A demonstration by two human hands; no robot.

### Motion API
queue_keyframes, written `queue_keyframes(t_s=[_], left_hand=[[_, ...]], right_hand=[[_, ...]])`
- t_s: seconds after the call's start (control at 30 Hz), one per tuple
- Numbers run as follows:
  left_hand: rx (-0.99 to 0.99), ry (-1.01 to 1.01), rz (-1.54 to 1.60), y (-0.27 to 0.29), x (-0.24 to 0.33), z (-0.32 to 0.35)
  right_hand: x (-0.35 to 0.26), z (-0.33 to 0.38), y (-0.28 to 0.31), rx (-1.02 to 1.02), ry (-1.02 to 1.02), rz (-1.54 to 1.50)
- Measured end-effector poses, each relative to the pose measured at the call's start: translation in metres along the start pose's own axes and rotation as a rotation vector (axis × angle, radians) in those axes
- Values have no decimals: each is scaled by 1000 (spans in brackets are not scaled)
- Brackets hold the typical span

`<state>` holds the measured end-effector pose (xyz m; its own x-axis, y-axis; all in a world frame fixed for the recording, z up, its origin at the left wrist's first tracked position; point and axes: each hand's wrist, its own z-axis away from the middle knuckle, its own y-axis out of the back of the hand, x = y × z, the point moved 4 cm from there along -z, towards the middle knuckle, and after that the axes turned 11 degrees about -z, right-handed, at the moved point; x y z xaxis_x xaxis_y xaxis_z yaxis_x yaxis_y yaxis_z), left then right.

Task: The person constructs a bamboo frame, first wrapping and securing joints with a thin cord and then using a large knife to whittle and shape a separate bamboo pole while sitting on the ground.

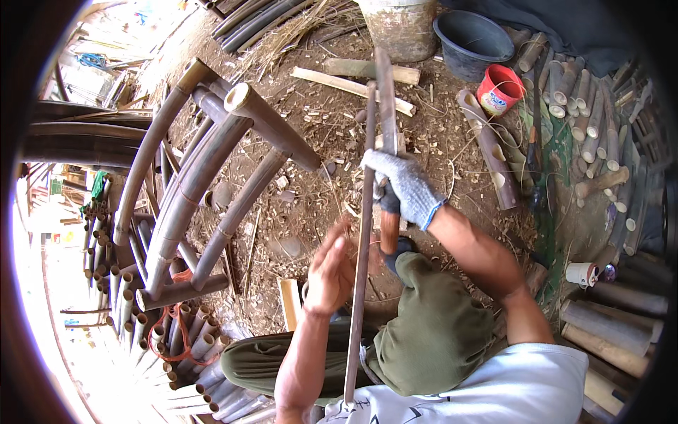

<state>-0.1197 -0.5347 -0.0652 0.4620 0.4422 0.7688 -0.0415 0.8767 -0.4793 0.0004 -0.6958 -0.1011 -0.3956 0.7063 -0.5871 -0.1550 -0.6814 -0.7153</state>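
My right hand [409, 185], in a grey knit glove, is closed round a long knife; its broad blade [386, 99] points away from me and its brown handle [389, 230] shows below the glove. A long, narrow bamboo strip [362, 247] runs lengthwise beside the knife, its near end against my white shirt. The glove's fingertips reach the strip's left side. My bare left hand [329, 274] is just left of the strip, fingers stretched out and slightly blurred, holding nothing visible. My knees in dark green trousers are under the arms.
A bamboo frame [205, 169] of curved poles stands on the left. Cut bamboo pieces [134, 311] are stacked beyond it, with more poles [597, 120] at right. A red bucket [501, 90], a dark basin [473, 44] and a split bamboo length [489, 148] lie ahead on chip-strewn ground.
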Motion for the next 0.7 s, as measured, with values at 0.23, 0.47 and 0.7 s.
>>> queue_keyframes(t_s=[0.23,0.47,0.7], left_hand=[[78,99,-549,22,2,35],[270,-119,-784,21,12,26],[261,-111,-863,19,-12,63]], right_hand=[[-49,17,2,21,656,1247],[0,89,-8,-416,532,1603],[-26,42,19,-81,500,1557]])
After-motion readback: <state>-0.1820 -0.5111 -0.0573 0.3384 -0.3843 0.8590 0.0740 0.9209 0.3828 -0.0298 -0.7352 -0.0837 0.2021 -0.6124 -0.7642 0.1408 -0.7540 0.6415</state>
